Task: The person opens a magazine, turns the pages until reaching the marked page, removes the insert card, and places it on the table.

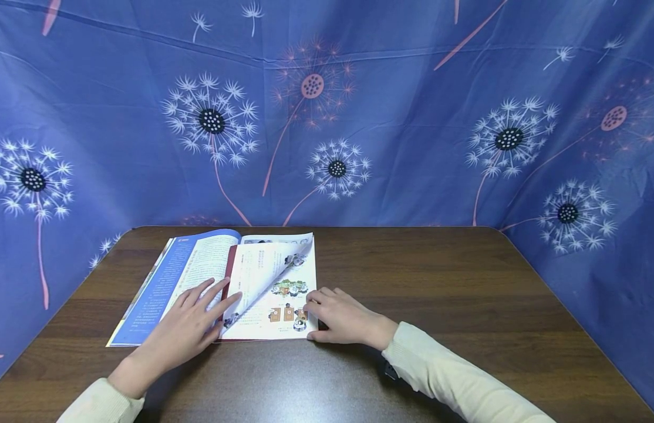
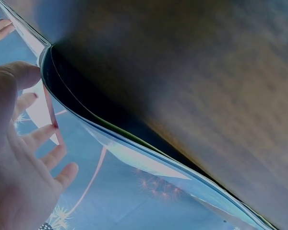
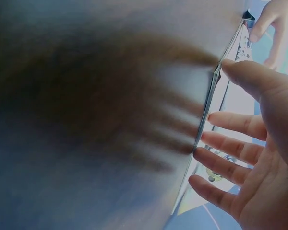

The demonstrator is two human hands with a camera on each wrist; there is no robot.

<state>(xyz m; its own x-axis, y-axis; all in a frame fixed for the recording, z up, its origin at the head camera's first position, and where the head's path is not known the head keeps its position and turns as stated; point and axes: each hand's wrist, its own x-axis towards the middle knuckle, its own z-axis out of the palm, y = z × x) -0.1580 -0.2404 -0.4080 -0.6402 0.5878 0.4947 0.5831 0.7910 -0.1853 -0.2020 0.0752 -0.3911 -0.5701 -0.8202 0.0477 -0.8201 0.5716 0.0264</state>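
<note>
An open book (image 1: 202, 252) lies at the left of the table, with blue and white printed pages on its left side. One page (image 1: 255, 264) is folded over leftward in a diagonal curl, and beneath it shows a page with small cartoon pictures (image 1: 290, 288). My left hand (image 1: 184, 323) rests spread over the gutter, its fingertips touching the turned page. In the left wrist view, the thumb (image 2: 26, 74) meets the book's lower edge. My right hand (image 1: 345, 317) touches the right edge of the book; its fingers (image 3: 230, 148) are fairly straight in the right wrist view.
The brown wooden table (image 1: 438, 264) extends to the right of the book. A blue cloth (image 1: 401, 117) with dandelion prints hangs behind and around it. A small black object (image 1: 390, 370) shows by the right sleeve (image 1: 443, 370).
</note>
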